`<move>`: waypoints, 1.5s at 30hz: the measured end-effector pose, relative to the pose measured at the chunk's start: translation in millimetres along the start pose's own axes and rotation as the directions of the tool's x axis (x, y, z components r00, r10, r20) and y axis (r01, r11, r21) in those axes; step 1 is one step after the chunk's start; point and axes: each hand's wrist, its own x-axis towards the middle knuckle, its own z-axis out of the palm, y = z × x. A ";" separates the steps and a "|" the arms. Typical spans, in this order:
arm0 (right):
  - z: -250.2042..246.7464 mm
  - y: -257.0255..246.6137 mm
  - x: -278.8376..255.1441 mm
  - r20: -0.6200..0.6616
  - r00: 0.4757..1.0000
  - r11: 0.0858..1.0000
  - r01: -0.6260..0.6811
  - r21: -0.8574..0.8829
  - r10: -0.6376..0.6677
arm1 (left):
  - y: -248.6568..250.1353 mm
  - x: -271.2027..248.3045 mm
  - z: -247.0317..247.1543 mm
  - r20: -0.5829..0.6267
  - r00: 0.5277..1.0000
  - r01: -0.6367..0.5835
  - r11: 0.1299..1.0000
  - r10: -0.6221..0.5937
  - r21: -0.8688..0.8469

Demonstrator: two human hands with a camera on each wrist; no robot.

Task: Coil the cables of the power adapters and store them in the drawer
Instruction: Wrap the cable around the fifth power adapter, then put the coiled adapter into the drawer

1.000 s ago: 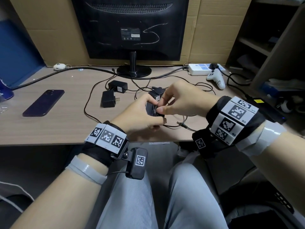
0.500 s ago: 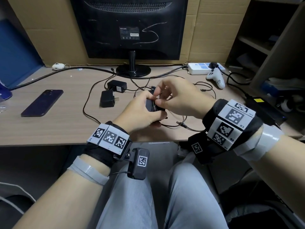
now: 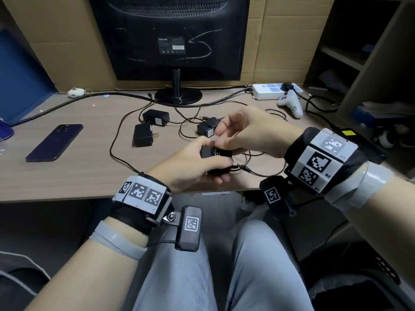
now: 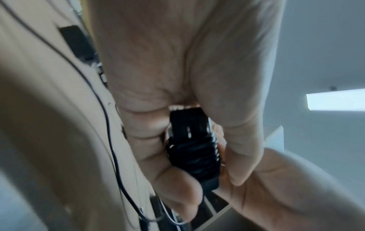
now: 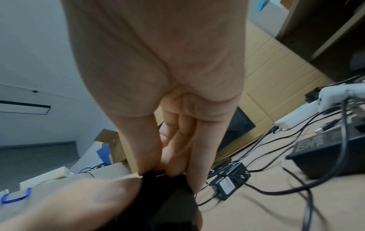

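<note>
Cardboard panels back the wooden desk (image 3: 67,171) you sit at, and the black monitor (image 3: 168,37) standing at its far edge is your landmark. Left of the monitor's base lies a dark phone (image 3: 55,142); right of it sit a white power strip (image 3: 269,90) and a white controller (image 3: 289,104). In front of the base, three black power adapters rest on the desk amid loose cable: one (image 3: 156,117) nearest the base, one (image 3: 143,135) just before it, one (image 3: 207,129) to its right. Nearer you than those, over the desk's front edge, your left hand (image 3: 193,164) curls around a fourth adapter (image 4: 191,148) with cable wound around its body. Your right hand (image 3: 247,131) sits just above it, thumb and fingertips (image 5: 173,170) pinching the cable at the adapter's top, other fingers loosely bent.
</note>
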 end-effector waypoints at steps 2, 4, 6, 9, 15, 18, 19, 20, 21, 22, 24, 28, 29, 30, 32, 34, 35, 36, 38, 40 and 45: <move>-8.0 3.8 -3.0 -0.088 0.996 0.999 0.013 0.038 -0.010 | 0.3 2.7 4.4 0.077 0.994 0.096 0.977 -0.083 -0.192; -14.7 7.7 -7.2 -0.145 0.989 0.996 0.045 0.072 -0.034 | 2.1 7.0 7.1 0.138 0.984 0.158 0.925 -0.116 -0.345; -19.8 12.1 -12.4 -0.129 0.990 0.991 0.078 0.106 -0.064 | 3.0 12.6 9.4 0.162 0.979 0.182 0.872 -0.120 -0.454; -31.6 23.3 -23.7 -0.054 0.993 0.993 0.106 0.060 -0.103 | 2.5 24.5 20.4 0.182 0.978 0.185 0.839 -0.104 -0.511; -61.3 54.6 -55.2 0.023 0.997 0.974 0.074 -0.213 -0.071 | -0.1 51.7 59.7 0.300 0.943 0.273 0.845 -0.141 -0.460; -85.8 71.6 -75.0 -0.007 0.999 0.958 0.036 -0.285 -0.039 | -0.2 61.9 90.7 0.357 0.919 0.299 0.887 -0.168 -0.352; -94.6 77.2 -83.4 0.006 1.000 0.947 0.002 -0.323 0.000 | -0.9 65.5 101.3 0.385 0.905 0.310 0.900 -0.181 -0.306; -103.6 82.9 -92.2 0.025 0.999 0.936 -0.036 -0.350 0.048 | -1.8 69.1 111.9 0.423 0.885 0.324 0.911 -0.196 -0.255; -112.0 89.2 -100.8 0.041 0.995 0.929 -0.068 -0.365 0.090 | -2.1 72.2 123.2 0.463 0.860 0.340 0.918 -0.216 -0.203; -120.7 96.9 -110.9 0.042 0.992 0.924 -0.095 -0.370 0.119 | -2.7 75.7 137.0 0.495 0.834 0.360 0.920 -0.244 -0.153; -133.4 110.7 -128.0 0.010 0.989 0.913 -0.134 -0.384 0.150 | -3.6 81.9 161.3 0.530 0.798 0.391 0.916 -0.287 -0.093; -157.8 138.6 -169.5 -0.100 0.976 0.912 -0.216 -0.350 0.193 | -9.7 94.6 216.8 0.586 0.739 0.421 0.907 -0.332 -0.016; -163.3 144.5 -181.0 -0.137 0.969 0.910 -0.241 -0.337 0.206 | -12.3 97.7 230.5 0.600 0.723 0.426 0.905 -0.342 0.002; -168.3 150.6 -192.5 -0.171 0.961 0.909 -0.263 -0.323 0.217 | -15.8 101.0 244.0 0.609 0.711 0.433 0.901 -0.352 0.015; -177.7 164.7 -215.1 -0.232 0.941 0.902 -0.312 -0.299 0.248 | -24.2 106.3 272.2 0.636 0.680 0.450 0.892 -0.366 0.032; -186.0 181.4 -234.8 -0.291 0.911 0.889 -0.371 -0.269 0.292 | -34.7 110.8 299.6 0.661 0.653 0.455 0.889 -0.369 0.047; -190.0 189.9 -243.4 -0.323 0.892 0.878 -0.404 -0.258 0.316 | -40.6 113.3 312.8 0.668 0.646 0.452 0.890 -0.370 0.057; -194.2 198.3 -251.5 -0.348 0.874 0.864 -0.436 -0.251 0.339 | -46.6 116.2 325.1 0.670 0.642 0.445 0.893 -0.372 0.069; -201.4 213.0 -266.0 -0.373 0.845 0.837 -0.489 -0.247 0.384 | -56.7 121.8 347.3 0.675 0.626 0.444 0.890 -0.390 0.102; -209.5 226.1 -277.7 -0.390 0.822 0.822 -0.523 -0.226 0.416 | -63.3 126.8 367.4 0.676 0.611 0.452 0.883 -0.412 0.129; -230.5 252.8 -298.0 -0.513 0.720 0.802 -0.589 -0.095 0.468 | -76.2 139.1 408.3 0.631 0.617 0.512 0.849 -0.470 0.131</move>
